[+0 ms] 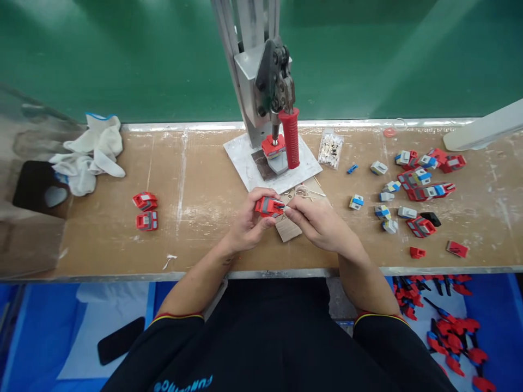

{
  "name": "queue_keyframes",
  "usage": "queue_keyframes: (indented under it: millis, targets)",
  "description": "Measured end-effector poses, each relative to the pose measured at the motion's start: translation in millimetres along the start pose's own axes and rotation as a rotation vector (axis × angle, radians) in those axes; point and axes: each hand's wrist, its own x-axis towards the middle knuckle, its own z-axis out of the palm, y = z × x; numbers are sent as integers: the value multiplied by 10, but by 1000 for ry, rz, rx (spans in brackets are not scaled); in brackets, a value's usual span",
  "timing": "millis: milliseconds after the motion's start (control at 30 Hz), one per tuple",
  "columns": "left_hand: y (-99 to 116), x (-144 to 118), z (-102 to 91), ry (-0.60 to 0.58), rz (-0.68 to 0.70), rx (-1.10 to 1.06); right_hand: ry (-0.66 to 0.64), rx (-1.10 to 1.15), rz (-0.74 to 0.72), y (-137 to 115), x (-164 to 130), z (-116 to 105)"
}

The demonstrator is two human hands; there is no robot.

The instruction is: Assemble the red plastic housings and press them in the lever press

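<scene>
Your left hand (247, 220) has a closed grip around the red toy part (268, 206); your right hand (316, 220) pinches a small pin (286, 207) at its side, above the tabletop (204, 190).

At the counter (204, 239) centre, the left hand (247, 220) grips a red and grey toy part (268, 206); the right hand (316, 220) pinches at its end. A hand press (274, 103) stands at twelve o'clock, loose parts (412, 190) at three, two finished pieces (146, 210) at nine.
</scene>
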Motion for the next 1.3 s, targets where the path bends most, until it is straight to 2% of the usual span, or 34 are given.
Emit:
queue_keyframes:
  millis: [200, 333, 533, 667, 900, 1133, 1300]
  targets:
    - [-8, -7, 28, 15, 58, 32, 3, -95, 44, -40, -14, 51]
    - [31, -31, 93, 65, 12, -84, -14, -146, 40, -55, -5, 111]
    - [147, -1, 261, 308, -110, -378, -121, -137, 87, -137, 24, 219]
    - [182, 33, 306, 396, -165, -409, -160, -56, 94, -160, 25, 228]
    - [203, 38, 297, 435, -198, -375, -195, 92, 57, -163, 44, 224]
    - [247, 45, 311, 487, -269, -348, -192, 24, 105, -225, 49, 314]
    - [257, 38, 326, 483, -270, -324, -303, -157, 149, -314, 65, 270]
